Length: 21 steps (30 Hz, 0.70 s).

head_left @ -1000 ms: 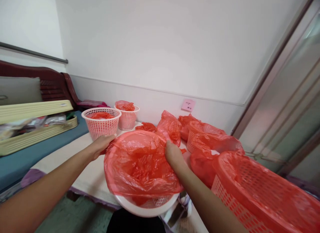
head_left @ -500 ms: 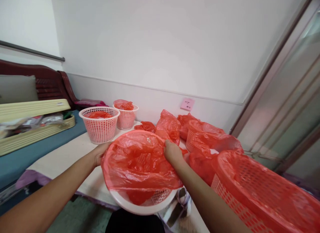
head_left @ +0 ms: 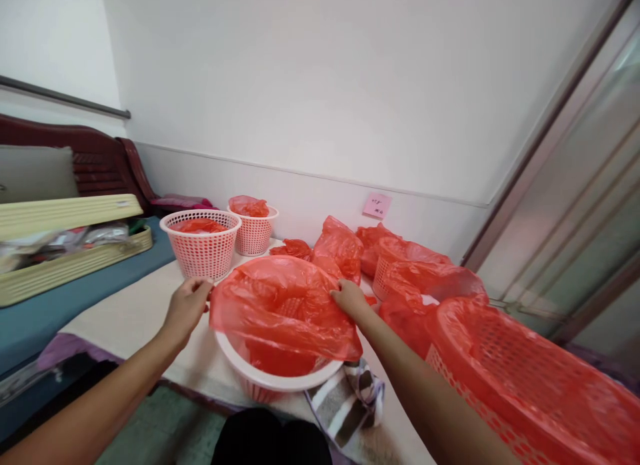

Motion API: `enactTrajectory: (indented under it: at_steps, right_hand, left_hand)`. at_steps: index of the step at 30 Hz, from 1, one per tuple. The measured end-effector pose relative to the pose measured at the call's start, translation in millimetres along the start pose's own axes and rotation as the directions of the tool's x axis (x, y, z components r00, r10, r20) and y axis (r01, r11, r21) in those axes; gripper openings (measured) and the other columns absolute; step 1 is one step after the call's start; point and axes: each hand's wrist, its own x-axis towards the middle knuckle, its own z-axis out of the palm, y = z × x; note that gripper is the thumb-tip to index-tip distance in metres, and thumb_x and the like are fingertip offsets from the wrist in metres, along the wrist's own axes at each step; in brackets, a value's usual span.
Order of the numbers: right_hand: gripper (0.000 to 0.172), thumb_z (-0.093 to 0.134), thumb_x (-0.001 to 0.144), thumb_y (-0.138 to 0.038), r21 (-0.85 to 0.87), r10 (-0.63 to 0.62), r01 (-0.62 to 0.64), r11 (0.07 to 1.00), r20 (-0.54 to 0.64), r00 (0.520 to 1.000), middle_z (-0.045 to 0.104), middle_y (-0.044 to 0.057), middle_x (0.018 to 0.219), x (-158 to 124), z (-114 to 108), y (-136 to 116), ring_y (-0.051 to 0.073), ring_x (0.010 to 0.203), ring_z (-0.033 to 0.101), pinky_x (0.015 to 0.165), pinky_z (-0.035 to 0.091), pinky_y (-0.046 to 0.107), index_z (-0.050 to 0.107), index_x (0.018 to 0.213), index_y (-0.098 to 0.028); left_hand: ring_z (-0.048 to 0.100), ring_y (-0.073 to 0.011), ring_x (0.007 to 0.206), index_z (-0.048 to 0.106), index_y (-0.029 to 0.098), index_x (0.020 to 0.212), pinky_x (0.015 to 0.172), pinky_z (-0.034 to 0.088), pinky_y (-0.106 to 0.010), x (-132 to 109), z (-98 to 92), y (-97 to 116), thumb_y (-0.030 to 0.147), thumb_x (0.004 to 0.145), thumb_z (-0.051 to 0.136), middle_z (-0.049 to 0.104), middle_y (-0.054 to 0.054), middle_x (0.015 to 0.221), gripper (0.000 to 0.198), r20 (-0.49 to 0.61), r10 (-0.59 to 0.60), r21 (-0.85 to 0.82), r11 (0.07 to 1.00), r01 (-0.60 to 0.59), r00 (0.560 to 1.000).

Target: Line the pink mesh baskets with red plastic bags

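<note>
A white mesh basket (head_left: 280, 380) sits at the table's near edge with a red plastic bag (head_left: 280, 308) spread over its mouth. My left hand (head_left: 186, 308) pinches the bag's left edge, fingers closed on the plastic. On the far right side of the rim, my right hand (head_left: 350, 298) grips the bag's edge. The bag sags into the basket and covers most of the rim except the near side.
Two pink baskets (head_left: 203, 242) (head_left: 254, 228) lined with red bags stand at the back left. More bagged baskets (head_left: 407, 268) and loose red bags (head_left: 339, 248) crowd the right. A large red basket (head_left: 525, 392) fills the near right. A striped cloth (head_left: 350, 402) lies under the basket. A yellow case (head_left: 65, 252) rests on the left.
The basket has tipped from facing me to sitting flatter on the table. My left hand moved from the rim's back to the bag's left edge. The striped cloth now shows.
</note>
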Motion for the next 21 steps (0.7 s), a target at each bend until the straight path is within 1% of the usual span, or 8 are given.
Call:
enactTrajectory:
  at_steps: [2, 5, 7, 9, 10, 11, 17, 21]
  right_hand:
    - [0.011, 0.057, 0.089, -0.016, 0.033, 0.025, -0.026, 0.999, 0.014, 1.0, 0.072, 0.007, 0.09, -0.3, 0.3, 1.6, 0.015, 0.078, 0.064, 0.065, 0.042, 0.024, 0.067, 0.09, -0.013]
    - [0.009, 0.058, 0.092, -0.019, 0.077, 0.052, -0.054, 0.996, 0.026, 0.998, 0.069, 0.003, 0.088, 1.4, 3.1, 3.7, 0.013, 0.074, 0.062, 0.066, 0.045, 0.025, 0.065, 0.091, -0.014]
    - [0.01, 0.06, 0.094, -0.023, 0.1, 0.059, -0.062, 0.993, 0.035, 0.998, 0.068, 0.001, 0.089, 4.0, 5.6, 4.3, 0.013, 0.074, 0.062, 0.069, 0.049, 0.027, 0.065, 0.093, -0.014]
    - [0.014, 0.06, 0.096, -0.027, 0.117, 0.059, -0.064, 0.991, 0.044, 0.997, 0.067, 0.001, 0.091, 6.5, 7.6, 4.0, 0.013, 0.076, 0.062, 0.071, 0.051, 0.029, 0.065, 0.093, -0.015]
    - [0.015, 0.061, 0.096, -0.029, 0.123, 0.058, -0.064, 0.99, 0.049, 0.997, 0.067, 0.002, 0.092, 7.3, 8.1, 3.5, 0.013, 0.077, 0.063, 0.072, 0.053, 0.03, 0.065, 0.094, -0.014]
    - [0.016, 0.061, 0.097, -0.03, 0.127, 0.057, -0.064, 0.99, 0.052, 0.997, 0.068, 0.002, 0.093, 7.6, 8.4, 2.8, 0.014, 0.079, 0.064, 0.073, 0.054, 0.031, 0.065, 0.095, -0.014]
    - [0.02, 0.061, 0.098, -0.033, 0.14, 0.053, -0.06, 0.988, 0.048, 0.997, 0.069, 0.003, 0.1, 3.6, 7.4, -2.1, 0.017, 0.088, 0.067, 0.08, 0.057, 0.035, 0.066, 0.101, -0.014]
    - [0.021, 0.061, 0.097, -0.034, 0.14, 0.067, -0.072, 0.988, 0.044, 0.997, 0.068, 0.003, 0.1, 6.4, 9.3, -2.3, 0.017, 0.089, 0.067, 0.081, 0.056, 0.036, 0.066, 0.1, -0.014]
  left_hand:
    - [0.055, -0.0161, 0.081, 0.061, 0.021, 0.094, 0.073, 0.045, -0.031, -12.9, -10.1, 11.4, 0.039, 0.09, 0.058, 0.06, 0.0, 0.09, 0.019, -0.024, 0.262, 0.105, 0.96, -0.258, 0.965]
    - [0.058, -0.02, 0.101, 0.071, 0.026, 0.099, 0.09, 0.045, -0.034, -38.2, -16.5, 25.5, 0.039, 0.084, 0.068, 0.065, -0.002, 0.106, 0.02, 0.206, 0.523, 0.172, 0.813, -0.557, 0.827]
    - [0.06, -0.021, 0.107, 0.07, 0.027, 0.11, 0.095, 0.047, -0.035, -52.1, -13.1, 30.3, 0.033, 0.088, 0.065, 0.068, -0.004, 0.112, 0.024, 0.428, 0.646, 0.234, 0.597, -0.768, 0.632]
    - [0.061, -0.0209, 0.106, 0.066, 0.024, 0.118, 0.091, 0.05, -0.035, -58.9, -5.2, 33.3, 0.024, 0.093, 0.058, 0.067, -0.007, 0.114, 0.026, 0.614, 0.674, 0.288, 0.292, -0.912, 0.41]
    - [0.062, -0.0211, 0.103, 0.064, 0.022, 0.117, 0.086, 0.051, -0.035, -59.5, -0.4, 34.9, 0.02, 0.093, 0.056, 0.067, -0.009, 0.113, 0.026, 0.678, 0.656, 0.304, 0.163, -0.939, 0.333]
    - [0.062, -0.0215, 0.099, 0.064, 0.02, 0.113, 0.082, 0.052, -0.035, -58.4, 4.5, 36.8, 0.018, 0.092, 0.056, 0.067, -0.009, 0.11, 0.023, 0.717, 0.632, 0.316, 0.082, -0.945, 0.294]
    - [0.06, -0.0226, 0.079, 0.062, 0.018, 0.083, 0.064, 0.048, -0.035, -40.0, 27.9, 48.1, 0.012, 0.081, 0.067, 0.065, -0.006, 0.09, 0.007, 0.793, 0.532, 0.373, -0.038, -0.927, 0.298]
    - [0.057, -0.0247, 0.079, 0.06, 0.015, 0.086, 0.065, 0.046, -0.038, -31.6, 36.0, 46.7, 0.014, 0.08, 0.067, 0.063, -0.009, 0.091, 0.01, 0.788, 0.547, 0.399, -0.108, -0.911, 0.281]
